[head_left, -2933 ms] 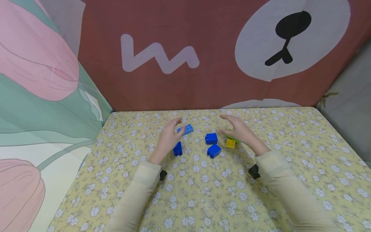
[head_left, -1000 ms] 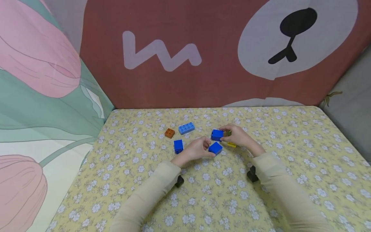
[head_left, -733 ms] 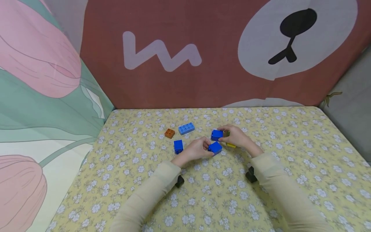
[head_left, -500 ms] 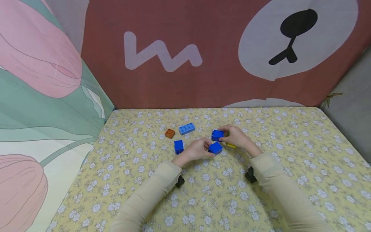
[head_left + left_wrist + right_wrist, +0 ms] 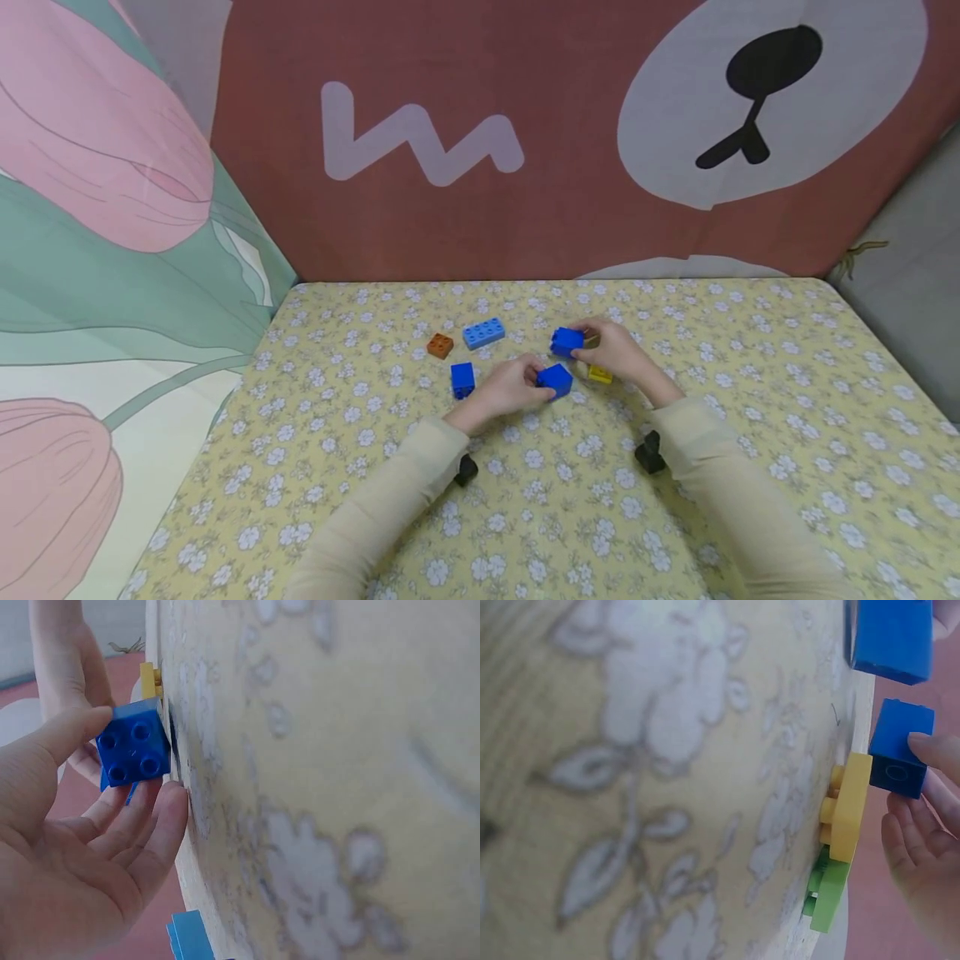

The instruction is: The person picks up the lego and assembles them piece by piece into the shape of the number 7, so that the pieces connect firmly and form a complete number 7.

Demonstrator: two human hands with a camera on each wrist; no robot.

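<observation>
My left hand (image 5: 510, 385) pinches a dark blue toy building block (image 5: 555, 381) between thumb and fingers; the block's studs face the camera in the left wrist view. Just beyond it, my right hand (image 5: 615, 350) grips a second dark blue building block (image 5: 567, 342) by its right end. In the right wrist view, this block (image 5: 901, 735) looks raised off the table. Beneath the right hand lie a yellow brick (image 5: 600, 374) and a green brick (image 5: 829, 889), the green one mostly hidden from the head view. A third dark blue block (image 5: 462, 380) rests left of the left hand.
Farther back on the flowered tablecloth (image 5: 360, 500) lie a light blue brick (image 5: 483, 332) and a small orange brick (image 5: 440, 345). A reddish-brown printed cloth (image 5: 555, 208) stands along the table's far edge. Dark wrist cameras hang under both sleeves.
Both hands came inward from spread positions and took hold of a dark blue block each. During the last half second, the right block rose slightly away from the table and the left one tilted a little.
</observation>
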